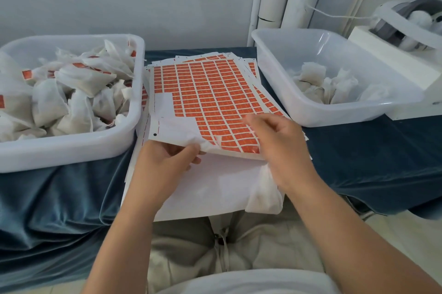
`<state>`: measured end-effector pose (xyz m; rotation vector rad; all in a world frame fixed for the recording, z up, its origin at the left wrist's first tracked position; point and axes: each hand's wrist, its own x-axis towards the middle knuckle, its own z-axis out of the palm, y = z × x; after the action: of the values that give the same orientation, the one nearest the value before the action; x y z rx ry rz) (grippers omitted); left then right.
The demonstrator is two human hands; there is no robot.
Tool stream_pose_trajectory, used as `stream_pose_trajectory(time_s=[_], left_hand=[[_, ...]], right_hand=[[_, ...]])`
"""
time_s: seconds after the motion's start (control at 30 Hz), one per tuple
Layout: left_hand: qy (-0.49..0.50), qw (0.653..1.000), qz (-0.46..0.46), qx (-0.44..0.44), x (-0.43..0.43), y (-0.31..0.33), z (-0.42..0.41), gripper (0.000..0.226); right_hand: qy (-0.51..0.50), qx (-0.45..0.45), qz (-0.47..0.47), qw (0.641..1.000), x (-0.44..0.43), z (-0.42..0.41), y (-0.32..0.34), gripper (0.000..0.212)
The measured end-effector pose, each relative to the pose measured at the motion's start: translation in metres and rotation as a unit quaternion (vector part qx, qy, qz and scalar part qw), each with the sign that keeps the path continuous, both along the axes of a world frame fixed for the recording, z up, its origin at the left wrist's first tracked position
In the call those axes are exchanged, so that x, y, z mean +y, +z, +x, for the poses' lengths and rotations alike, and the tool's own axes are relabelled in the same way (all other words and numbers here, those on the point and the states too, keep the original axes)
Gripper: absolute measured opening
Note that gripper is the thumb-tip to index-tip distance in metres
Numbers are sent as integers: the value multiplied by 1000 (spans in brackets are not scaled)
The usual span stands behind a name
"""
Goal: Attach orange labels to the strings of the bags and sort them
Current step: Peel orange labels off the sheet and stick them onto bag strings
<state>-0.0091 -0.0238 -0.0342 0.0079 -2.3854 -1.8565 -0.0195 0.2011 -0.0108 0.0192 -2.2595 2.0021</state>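
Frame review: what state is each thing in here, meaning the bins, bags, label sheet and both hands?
left bin: piled full.
labelled bags: heaped in the left bin, orange labels showing.
right bin: mostly empty.
unlabelled bags: a few in the right bin.
top label sheet: partly used, near edge lifted.
loose bag: lying under the right wrist.
left hand: grips the sheet's near edge.
right hand: over the near-right labels, grip unclear.

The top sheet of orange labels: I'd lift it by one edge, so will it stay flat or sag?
Probably sags: the top sheet visibly bends where the left hand holds its near edge. Likely light, being thin paper. It may slide, lying on a loose stack.
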Motion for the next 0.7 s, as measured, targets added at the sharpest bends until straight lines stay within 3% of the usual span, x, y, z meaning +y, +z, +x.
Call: stream_pose_trajectory(time_s=[0.03, 0.1, 0.2, 0.27, 0.37, 0.53, 0.63, 0.7], left_hand=[[8, 1000, 16, -5, -1, 1, -1, 20], [18, 999, 35, -15, -2, 2, -3, 22], [9, 1000, 21, -13, -1, 3, -1, 21], [-9, 1000, -2, 4, 0, 4, 2, 20], [-30, 999, -33, 29, 3, 5, 5, 22], [-15, 998, -56, 9, 3, 6, 6, 19], [5, 1000, -9, 0, 3, 7, 4, 21], [26, 999, 2, -34, 2, 13, 3, 12]], right_hand=[[-13, -27, -52, 998, 2, -1, 4, 12], [-2, -35, -39, 999, 5, 0, 8, 17], [57, 25, 143, 988, -5, 8, 6, 35], [46, 64, 242, 967, -14, 10, -1, 41], [33, 89, 315, 944, -21, 9, -8, 31], [26, 34, 231, 972, -7, 2, -5, 11], [-19, -40, 45, 998, 2, -1, 4, 7], [-45, -86, -76, 992, 7, -1, 13, 13]])
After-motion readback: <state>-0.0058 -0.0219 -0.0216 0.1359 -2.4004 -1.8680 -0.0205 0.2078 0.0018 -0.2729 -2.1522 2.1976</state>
